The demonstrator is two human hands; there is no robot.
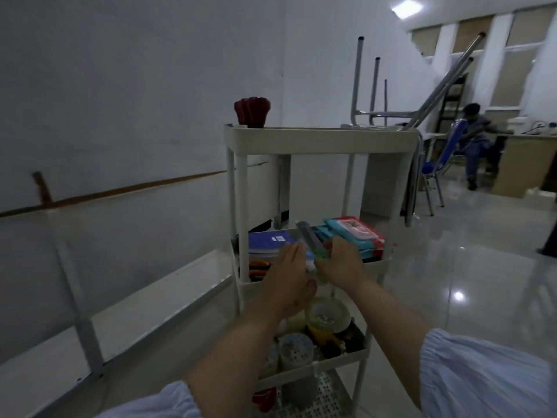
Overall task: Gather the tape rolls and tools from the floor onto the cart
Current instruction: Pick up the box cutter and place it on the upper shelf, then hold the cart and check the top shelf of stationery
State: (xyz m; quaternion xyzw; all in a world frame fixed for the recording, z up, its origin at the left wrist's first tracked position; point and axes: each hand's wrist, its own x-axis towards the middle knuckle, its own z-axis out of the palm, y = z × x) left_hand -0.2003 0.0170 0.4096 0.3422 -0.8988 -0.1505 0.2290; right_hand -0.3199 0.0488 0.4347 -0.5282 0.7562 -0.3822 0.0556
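Lighting: dim, cool blue cast overall. Source: ceiling panel [407,8] top right, blown out; windows [518,49] behind it w/ muted glow.
Glare: bright spot + streaky reflections on glossy floor [458,295] at right.
Shadow: left wall [105,101] dark, murky; lower cart [319,140] tiers underlit.
Blur: motion smear on both hands, esp. right hand [339,262] and item it holds; bkgd soft.
Distortion: wide-angle bowing at edges, verticals lean.
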